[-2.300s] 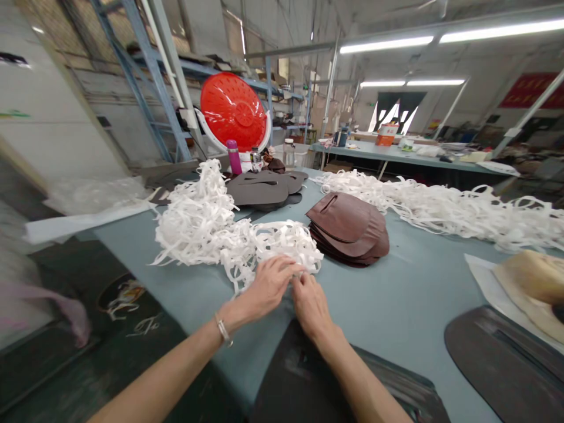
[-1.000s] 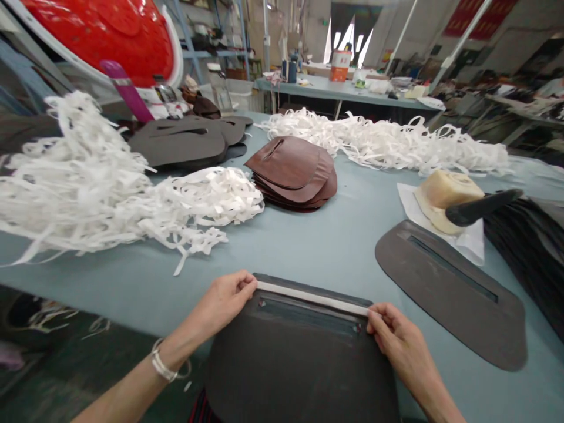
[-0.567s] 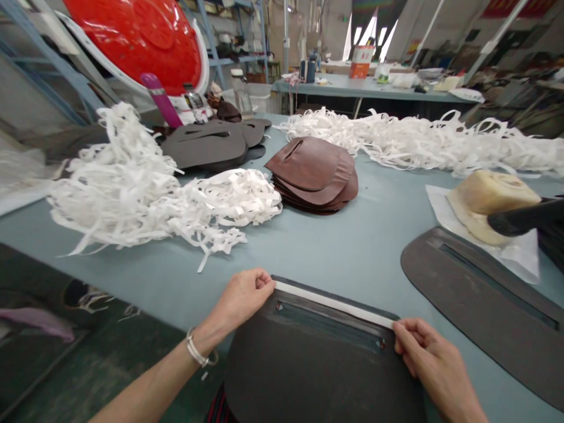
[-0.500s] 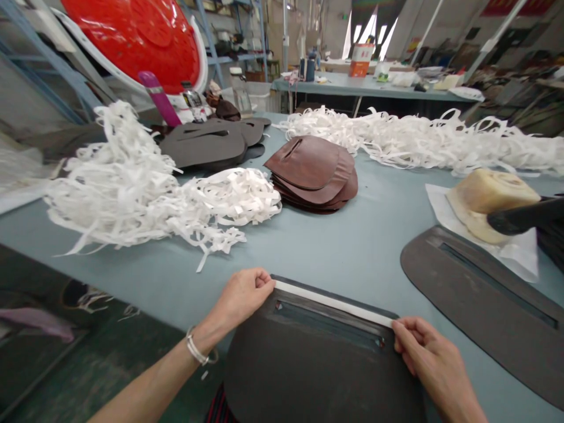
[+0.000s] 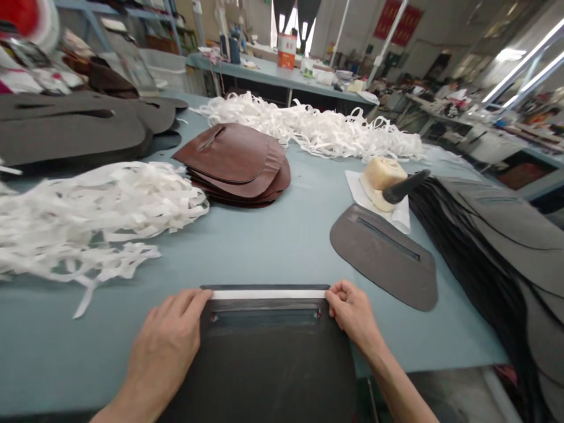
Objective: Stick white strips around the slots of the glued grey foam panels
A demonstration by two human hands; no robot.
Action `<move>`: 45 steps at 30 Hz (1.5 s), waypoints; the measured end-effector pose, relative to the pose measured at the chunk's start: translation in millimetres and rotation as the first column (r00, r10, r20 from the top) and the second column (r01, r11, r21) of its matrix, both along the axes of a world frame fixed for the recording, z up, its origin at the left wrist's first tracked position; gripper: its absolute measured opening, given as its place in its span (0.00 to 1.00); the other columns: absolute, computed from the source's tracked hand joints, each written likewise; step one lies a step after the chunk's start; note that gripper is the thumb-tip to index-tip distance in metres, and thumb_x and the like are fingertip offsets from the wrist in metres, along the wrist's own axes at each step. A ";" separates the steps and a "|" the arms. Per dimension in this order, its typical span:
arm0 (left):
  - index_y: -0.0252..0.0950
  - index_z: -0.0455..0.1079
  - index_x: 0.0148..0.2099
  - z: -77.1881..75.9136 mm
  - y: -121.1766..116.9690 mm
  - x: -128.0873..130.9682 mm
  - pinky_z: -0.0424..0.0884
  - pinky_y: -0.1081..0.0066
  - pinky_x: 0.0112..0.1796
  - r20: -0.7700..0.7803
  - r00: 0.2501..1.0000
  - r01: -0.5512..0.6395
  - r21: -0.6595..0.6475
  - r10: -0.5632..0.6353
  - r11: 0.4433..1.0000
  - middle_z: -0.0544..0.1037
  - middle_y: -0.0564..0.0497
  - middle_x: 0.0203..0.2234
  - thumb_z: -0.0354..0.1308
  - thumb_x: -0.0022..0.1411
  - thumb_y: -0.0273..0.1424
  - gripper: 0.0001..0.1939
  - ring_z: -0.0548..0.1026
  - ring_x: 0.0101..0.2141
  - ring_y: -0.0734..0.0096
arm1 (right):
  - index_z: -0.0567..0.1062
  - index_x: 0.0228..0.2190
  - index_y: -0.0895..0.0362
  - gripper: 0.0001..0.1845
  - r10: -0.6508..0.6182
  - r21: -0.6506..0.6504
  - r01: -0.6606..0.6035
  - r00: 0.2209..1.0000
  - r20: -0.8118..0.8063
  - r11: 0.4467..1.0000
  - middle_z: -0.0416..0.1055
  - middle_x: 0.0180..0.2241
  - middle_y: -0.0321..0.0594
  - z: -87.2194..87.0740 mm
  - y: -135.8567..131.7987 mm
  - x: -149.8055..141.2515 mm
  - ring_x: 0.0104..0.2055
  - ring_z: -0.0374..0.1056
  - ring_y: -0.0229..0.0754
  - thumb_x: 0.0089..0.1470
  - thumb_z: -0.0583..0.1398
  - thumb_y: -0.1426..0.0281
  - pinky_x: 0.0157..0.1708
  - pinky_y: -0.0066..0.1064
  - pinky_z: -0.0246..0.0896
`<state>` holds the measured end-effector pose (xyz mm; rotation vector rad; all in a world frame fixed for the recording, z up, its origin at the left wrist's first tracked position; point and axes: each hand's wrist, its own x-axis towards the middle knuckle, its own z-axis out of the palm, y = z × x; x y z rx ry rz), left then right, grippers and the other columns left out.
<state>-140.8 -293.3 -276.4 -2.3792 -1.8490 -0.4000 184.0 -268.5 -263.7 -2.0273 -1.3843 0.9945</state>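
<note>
- Dark panel (image 5: 273, 376), lower centre: it lies on the bench (image 5: 264, 247) and runs past the near edge, so its own weight could make it slip and pull things askew.
- Left hand (image 5: 167, 338), lower left of centre: fingertips on the strip's left end; whether they pinch or merely press, I cannot tell (the other fingers curl out of sight).
- Right hand (image 5: 352, 311), right of centre: thumb and forefinger pinch the strip's right end.
- White strip (image 5: 268, 294), centre: flat and straight along the panel's far edge, just beyond the slot (image 5: 267, 318). Uneven pull between the hands could skew it; slack could pucker it; drifting nearer could cover the slot.
- Ribbon pile (image 5: 132, 197), left: loose ends could snag a sleeve or tangle.
- Second panel (image 5: 383, 258), right of centre, apart from the right hand.
- Grey stack (image 5: 497, 217), right side: fanned, so a knock might slide it.
- Tan block (image 5: 383, 173), upper right of centre.
- Brown stack (image 5: 238, 155), upper centre.
- Far ribbon heap (image 5: 308, 126), top centre.
</note>
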 end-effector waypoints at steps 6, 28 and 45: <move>0.43 0.61 0.62 12.2 -15.4 13.7 0.69 0.60 0.38 -0.285 0.957 0.043 -0.030 -0.050 0.999 0.72 0.42 0.46 0.45 0.58 0.13 0.33 0.70 0.42 0.54 | 0.66 0.26 0.56 0.04 0.010 0.010 -0.011 0.997 0.078 1.000 0.65 0.15 0.30 2.4 0.0 -0.8 0.17 0.58 0.33 0.50 0.55 0.69 0.22 0.24 0.47; 0.35 0.60 0.57 10.8 36.4 -3.9 0.65 0.55 0.52 0.389 0.884 -0.202 -0.179 0.257 0.963 0.66 0.41 0.50 0.60 0.56 0.35 0.27 0.67 0.51 0.53 | 0.70 0.38 0.58 0.13 0.365 0.259 -0.685 0.624 0.692 0.680 0.67 0.36 0.45 1.9 26.6 -85.7 0.38 0.64 0.48 0.56 0.59 0.62 0.37 0.39 0.60; 0.38 0.73 0.44 40.5 91.6 -35.9 0.67 0.70 0.45 0.565 0.805 0.409 -0.310 -0.179 0.858 0.75 0.50 0.38 0.52 0.59 0.24 0.13 0.72 0.41 0.68 | 0.74 0.39 0.56 0.15 0.569 0.505 -0.643 0.759 0.316 0.576 0.67 0.35 0.41 -7.8 52.0 -148.3 0.39 0.63 0.41 0.58 0.50 0.79 0.38 0.31 0.59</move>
